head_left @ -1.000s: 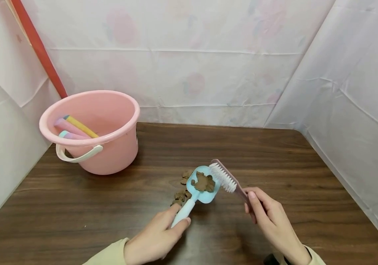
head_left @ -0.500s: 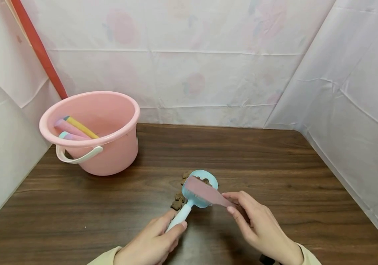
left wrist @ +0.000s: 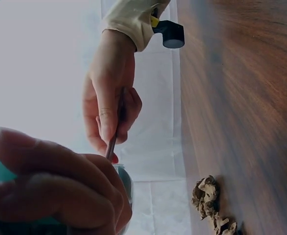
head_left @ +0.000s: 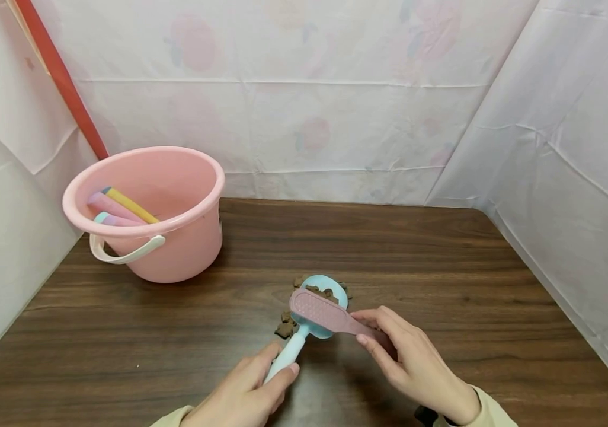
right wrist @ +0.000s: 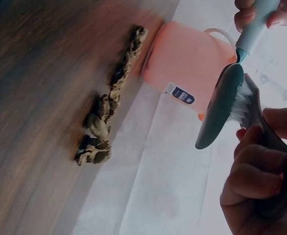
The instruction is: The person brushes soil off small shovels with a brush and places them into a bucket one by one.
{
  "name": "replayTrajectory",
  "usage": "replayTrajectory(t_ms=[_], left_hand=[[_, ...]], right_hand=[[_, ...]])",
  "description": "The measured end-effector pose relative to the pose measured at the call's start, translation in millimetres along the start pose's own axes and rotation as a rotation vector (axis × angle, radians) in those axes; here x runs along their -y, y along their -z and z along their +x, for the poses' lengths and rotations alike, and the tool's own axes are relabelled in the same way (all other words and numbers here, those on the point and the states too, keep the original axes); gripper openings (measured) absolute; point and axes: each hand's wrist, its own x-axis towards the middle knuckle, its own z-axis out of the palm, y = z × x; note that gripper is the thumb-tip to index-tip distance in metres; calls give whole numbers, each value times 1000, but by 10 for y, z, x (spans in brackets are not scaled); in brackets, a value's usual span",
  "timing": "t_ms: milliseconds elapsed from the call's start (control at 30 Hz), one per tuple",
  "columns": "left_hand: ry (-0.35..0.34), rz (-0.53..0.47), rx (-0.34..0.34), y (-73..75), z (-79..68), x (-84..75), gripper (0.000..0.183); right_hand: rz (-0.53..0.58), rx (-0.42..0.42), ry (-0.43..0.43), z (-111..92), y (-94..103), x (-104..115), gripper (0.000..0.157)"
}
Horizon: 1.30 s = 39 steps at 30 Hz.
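My left hand (head_left: 245,388) grips the white handle of a small light-blue shovel (head_left: 288,354). In my right hand (head_left: 416,362) is a dusty-pink brush (head_left: 317,309), held by its handle with the back facing up. Its white bristles (right wrist: 241,104) meet the shovel's blade in the right wrist view. Brown clay-like clumps (head_left: 326,292) lie on the blade, partly hidden under the brush. The blade stays raised off the table, above more brown clumps (right wrist: 98,128) on the wood. Left wrist view: my curled left fingers (left wrist: 60,186) cover much of the shovel.
A pink bucket (head_left: 186,249) with a white handle stands at the back left. Several coloured sticks (head_left: 130,204) lean inside it. The dark wooden table (head_left: 416,249) is bordered by pale patterned sheets (head_left: 336,130) behind and at both sides.
The brush has swung left from the blade's right edge and turned back-up over the shovel, then slid slightly toward the handle. The shovel has shifted a little toward me.
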Motion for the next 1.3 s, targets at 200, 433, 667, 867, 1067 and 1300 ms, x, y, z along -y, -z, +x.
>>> replayTrajectory(t_ms=[200, 433, 667, 867, 1067, 1300], left_hand=[[-13, 4, -8, -2, -5, 6, 17], [6, -20, 5, 1, -5, 19, 18], [25, -60, 25, 19, -27, 44, 19], [21, -49, 11, 18, -29, 50, 19], [15, -41, 10, 14, -29, 55, 18], [24, -47, 15, 7, -23, 58, 19]], right_hand=[[-12, -49, -24, -6, -13, -68, 34], [-27, -119, -14, 2, -40, -159, 39], [-32, -138, -72, 44, -25, -226, 34], [-53, -167, -173, 50, 14, -285, 27], [-70, -189, -204, 29, 18, -320, 25], [-63, -198, -175, 11, 13, -221, 29]])
